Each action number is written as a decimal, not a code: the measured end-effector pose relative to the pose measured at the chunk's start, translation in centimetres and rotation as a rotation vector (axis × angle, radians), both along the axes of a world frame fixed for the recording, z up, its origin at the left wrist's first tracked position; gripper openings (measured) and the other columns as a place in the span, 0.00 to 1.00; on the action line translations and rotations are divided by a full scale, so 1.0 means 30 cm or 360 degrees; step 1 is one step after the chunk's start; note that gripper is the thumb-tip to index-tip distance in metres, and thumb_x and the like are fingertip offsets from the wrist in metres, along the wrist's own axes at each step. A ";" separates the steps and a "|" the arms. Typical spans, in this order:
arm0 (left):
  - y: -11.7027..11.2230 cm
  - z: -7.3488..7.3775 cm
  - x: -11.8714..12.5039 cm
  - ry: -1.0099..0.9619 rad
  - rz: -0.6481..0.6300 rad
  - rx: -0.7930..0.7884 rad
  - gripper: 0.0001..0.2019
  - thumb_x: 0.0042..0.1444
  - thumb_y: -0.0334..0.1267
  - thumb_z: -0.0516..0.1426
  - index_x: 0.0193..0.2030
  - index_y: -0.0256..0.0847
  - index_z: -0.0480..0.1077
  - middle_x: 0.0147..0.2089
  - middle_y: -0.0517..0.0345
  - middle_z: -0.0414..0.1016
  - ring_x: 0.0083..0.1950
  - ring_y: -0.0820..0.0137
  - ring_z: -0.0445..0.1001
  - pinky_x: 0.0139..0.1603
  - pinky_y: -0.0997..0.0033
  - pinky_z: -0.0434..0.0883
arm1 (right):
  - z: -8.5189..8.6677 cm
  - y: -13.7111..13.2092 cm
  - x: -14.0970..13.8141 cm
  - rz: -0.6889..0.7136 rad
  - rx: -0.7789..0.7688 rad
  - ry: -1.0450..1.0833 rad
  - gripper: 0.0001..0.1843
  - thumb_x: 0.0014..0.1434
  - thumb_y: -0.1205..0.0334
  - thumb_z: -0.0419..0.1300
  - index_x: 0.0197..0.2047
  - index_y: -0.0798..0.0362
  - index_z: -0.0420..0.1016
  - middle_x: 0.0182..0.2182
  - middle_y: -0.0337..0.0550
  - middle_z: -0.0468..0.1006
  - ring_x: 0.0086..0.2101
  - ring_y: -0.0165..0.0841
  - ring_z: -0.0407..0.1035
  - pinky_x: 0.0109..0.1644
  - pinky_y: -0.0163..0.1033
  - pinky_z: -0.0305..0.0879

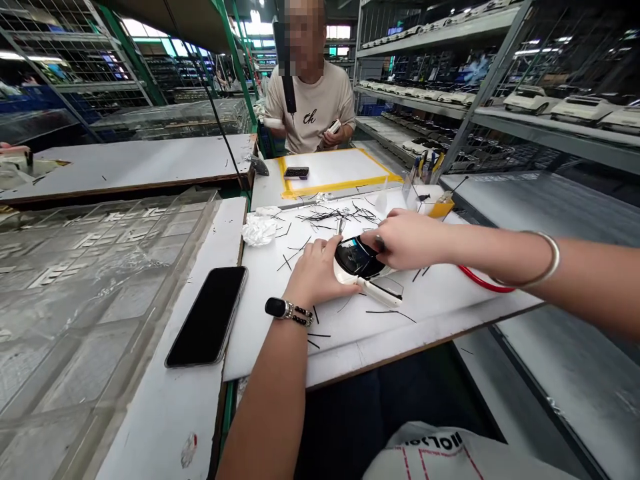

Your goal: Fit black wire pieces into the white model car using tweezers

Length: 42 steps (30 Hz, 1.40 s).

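A white model car (pixel 359 259) with a glossy black roof and windows rests on the white board. My left hand (pixel 316 268) is closed around one end of it, thumb along the near side. An opened white door (pixel 381 293) sticks out toward me from the car. My right hand (pixel 407 238) is closed over the other end of the roof, its index finger pressed against the black surface. A small dark piece shows at its fingers, too hidden to name. Thin black strips (pixel 343 213) lie scattered around the car.
A phone (pixel 207 317) lies at the left, near crumpled white paper (pixel 261 228). A holder with tools (pixel 423 177) stands at the back right. Across the table sits a person (pixel 313 110) holding a small pale object. Racks (pixel 560 130) of white model cars line the right.
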<state>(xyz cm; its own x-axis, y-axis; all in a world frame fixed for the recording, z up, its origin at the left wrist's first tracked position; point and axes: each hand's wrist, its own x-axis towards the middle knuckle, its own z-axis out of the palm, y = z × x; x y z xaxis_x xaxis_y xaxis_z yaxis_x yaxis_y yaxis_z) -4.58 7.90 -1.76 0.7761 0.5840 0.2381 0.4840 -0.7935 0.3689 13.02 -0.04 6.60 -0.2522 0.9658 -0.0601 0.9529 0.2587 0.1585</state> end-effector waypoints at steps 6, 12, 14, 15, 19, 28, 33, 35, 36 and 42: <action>0.007 -0.006 -0.002 0.0007 -0.0008 0.0000 0.47 0.38 0.57 0.65 0.63 0.42 0.54 0.53 0.46 0.64 0.54 0.51 0.63 0.54 0.51 0.66 | 0.018 0.055 0.063 -0.0128 -0.0275 0.0646 0.06 0.46 0.71 0.58 0.24 0.52 0.64 0.18 0.34 0.69 0.21 0.29 0.65 0.22 0.33 0.55; 0.009 -0.007 -0.002 -0.0001 -0.0005 0.0019 0.46 0.38 0.58 0.64 0.63 0.43 0.54 0.54 0.46 0.64 0.54 0.51 0.64 0.54 0.51 0.65 | 0.002 0.049 0.161 -0.0238 -0.0573 0.1316 0.07 0.51 0.69 0.57 0.26 0.52 0.62 0.20 0.37 0.72 0.25 0.30 0.69 0.27 0.35 0.63; 0.009 -0.008 -0.001 -0.0009 0.0000 0.0012 0.46 0.38 0.58 0.64 0.62 0.44 0.54 0.54 0.47 0.64 0.54 0.51 0.64 0.55 0.50 0.65 | -0.005 0.043 0.177 -0.0194 -0.0617 0.1426 0.06 0.51 0.68 0.58 0.26 0.52 0.63 0.21 0.37 0.73 0.25 0.30 0.69 0.28 0.35 0.63; 0.009 -0.008 0.000 -0.0010 0.0002 0.0004 0.46 0.38 0.58 0.64 0.62 0.44 0.55 0.54 0.47 0.64 0.55 0.51 0.64 0.55 0.50 0.64 | -0.008 0.039 0.183 -0.0175 -0.0632 0.1471 0.07 0.52 0.67 0.58 0.26 0.53 0.63 0.21 0.37 0.73 0.26 0.30 0.68 0.29 0.36 0.62; 0.009 -0.008 0.001 0.0015 0.0013 -0.0037 0.47 0.37 0.59 0.64 0.63 0.43 0.54 0.55 0.46 0.63 0.56 0.50 0.63 0.56 0.49 0.63 | -0.014 0.021 0.208 -0.0159 -0.0614 0.1648 0.07 0.53 0.65 0.60 0.27 0.53 0.64 0.21 0.37 0.73 0.27 0.30 0.69 0.32 0.37 0.63; 0.011 0.030 -0.025 -0.0148 -0.0153 -0.0310 0.47 0.38 0.60 0.65 0.64 0.47 0.53 0.63 0.48 0.55 0.65 0.52 0.55 0.65 0.50 0.56 | -0.092 -0.044 0.254 -0.0151 -0.0459 0.2103 0.13 0.53 0.59 0.65 0.30 0.53 0.63 0.23 0.37 0.75 0.27 0.30 0.71 0.33 0.37 0.65; 0.000 0.053 -0.026 -0.0582 -0.0265 -0.0258 0.22 0.55 0.46 0.59 0.55 0.46 0.64 0.56 0.52 0.64 0.60 0.61 0.62 0.64 0.59 0.60 | -0.150 -0.141 0.204 -0.0017 -0.0158 0.2262 0.13 0.54 0.59 0.65 0.30 0.53 0.64 0.25 0.39 0.76 0.28 0.31 0.71 0.33 0.37 0.67; -0.005 0.052 -0.019 -0.0665 -0.0233 -0.0231 0.13 0.57 0.41 0.57 0.49 0.45 0.68 0.50 0.54 0.69 0.55 0.63 0.66 0.60 0.60 0.64 | -0.170 -0.188 0.179 0.0049 0.0116 0.2158 0.11 0.55 0.60 0.64 0.31 0.53 0.65 0.28 0.40 0.76 0.30 0.32 0.71 0.33 0.39 0.68; -0.008 0.050 -0.014 -0.0682 -0.0223 -0.0211 0.10 0.57 0.40 0.56 0.46 0.45 0.70 0.47 0.55 0.70 0.53 0.64 0.68 0.58 0.60 0.65 | -0.181 -0.211 0.167 0.0075 0.0268 0.2071 0.09 0.55 0.61 0.64 0.31 0.52 0.66 0.29 0.41 0.76 0.32 0.33 0.71 0.34 0.40 0.68; -0.023 0.046 0.060 -0.0504 -0.0340 0.0008 0.06 0.55 0.35 0.58 0.40 0.45 0.74 0.41 0.56 0.72 0.47 0.64 0.68 0.53 0.60 0.66 | -0.244 -0.281 0.098 0.0230 0.0991 0.1747 0.07 0.55 0.71 0.62 0.34 0.50 0.68 0.31 0.41 0.76 0.36 0.36 0.70 0.40 0.46 0.67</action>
<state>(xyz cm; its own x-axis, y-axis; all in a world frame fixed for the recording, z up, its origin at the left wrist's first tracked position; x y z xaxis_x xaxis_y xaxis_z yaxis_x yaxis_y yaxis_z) -2.79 7.20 -0.37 0.7677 0.4154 0.4879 0.1702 -0.8663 0.4697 15.96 -8.47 -0.73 0.0134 0.7150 0.6990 0.6293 0.5372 -0.5616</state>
